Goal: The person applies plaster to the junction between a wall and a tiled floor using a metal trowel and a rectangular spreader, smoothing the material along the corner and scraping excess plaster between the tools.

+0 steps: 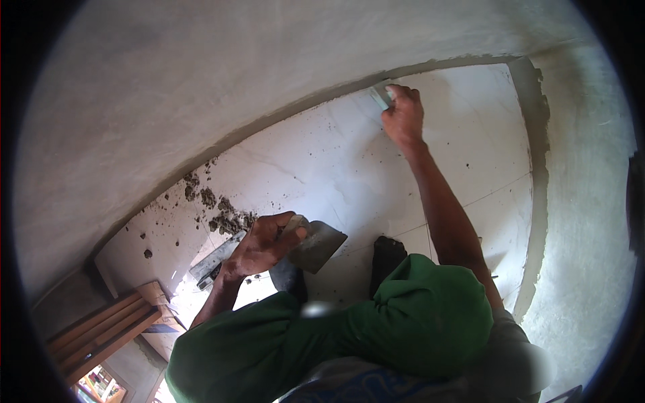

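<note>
At upper centre of the frame, the right-hand grip (405, 114) grasps a pale green tool (382, 99), type unclear, beside the grey edging (537, 127); right arm (449, 208) extended, presumably because that edge lies distant. Lower centre: left-hand grip (264, 246) clasps a trowel (321, 248) by its handle.

Your grey shirt (339, 369), at the lower edge of the view, bears large blue lettering (366, 388), bent by the folds and partly cut off, so you cannot make out a word; nowhere else can you read any text
</note>
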Demonstrator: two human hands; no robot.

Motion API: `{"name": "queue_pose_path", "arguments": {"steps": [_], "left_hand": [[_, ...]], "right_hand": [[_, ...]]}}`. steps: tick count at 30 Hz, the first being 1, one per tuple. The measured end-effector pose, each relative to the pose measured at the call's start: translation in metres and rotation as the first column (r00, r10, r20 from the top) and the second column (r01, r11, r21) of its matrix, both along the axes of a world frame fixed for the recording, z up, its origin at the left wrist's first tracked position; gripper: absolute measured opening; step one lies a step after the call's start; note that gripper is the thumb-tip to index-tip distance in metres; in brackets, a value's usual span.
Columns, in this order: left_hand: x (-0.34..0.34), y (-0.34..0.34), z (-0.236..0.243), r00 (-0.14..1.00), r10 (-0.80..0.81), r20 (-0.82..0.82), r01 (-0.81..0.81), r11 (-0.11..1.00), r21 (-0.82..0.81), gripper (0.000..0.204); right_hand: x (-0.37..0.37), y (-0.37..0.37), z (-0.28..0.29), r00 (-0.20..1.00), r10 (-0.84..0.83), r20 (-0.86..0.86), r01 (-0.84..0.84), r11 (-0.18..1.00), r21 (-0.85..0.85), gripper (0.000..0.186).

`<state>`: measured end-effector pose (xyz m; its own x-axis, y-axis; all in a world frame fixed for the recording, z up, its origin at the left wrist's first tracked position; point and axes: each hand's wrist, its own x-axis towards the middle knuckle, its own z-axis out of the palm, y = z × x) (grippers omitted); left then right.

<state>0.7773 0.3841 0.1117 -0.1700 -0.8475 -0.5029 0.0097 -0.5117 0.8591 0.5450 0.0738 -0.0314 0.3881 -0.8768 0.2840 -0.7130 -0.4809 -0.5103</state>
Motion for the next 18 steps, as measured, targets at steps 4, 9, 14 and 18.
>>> {"name": "queue_pose_path", "arguments": {"steps": [4,9,14,18], "left_hand": [[-0.002,-0.006,-0.007,0.994,-0.014,-0.105,0.014,1.0,0.005,0.022],[-0.001,0.005,0.0,1.0,-0.003,0.012,0.003,1.0,-0.02,0.022],[0.003,-0.004,0.019,0.984,-0.143,0.103,0.135,0.988,0.079,0.029],[-0.003,-0.014,0.006,0.977,-0.193,0.089,0.192,0.981,0.028,0.034]], "right_hand": [[0.072,0.09,-0.021,0.92,0.362,0.151,-0.364,0.931,-0.015,0.047],[0.087,0.117,0.043,0.706,0.666,0.243,-0.7,0.6,0.388,0.046],[-0.034,0.009,0.058,0.904,0.385,0.185,-0.418,0.704,0.574,0.032],[-0.116,-0.063,0.071,0.966,0.178,-0.186,-0.102,0.928,0.359,0.034]]}}
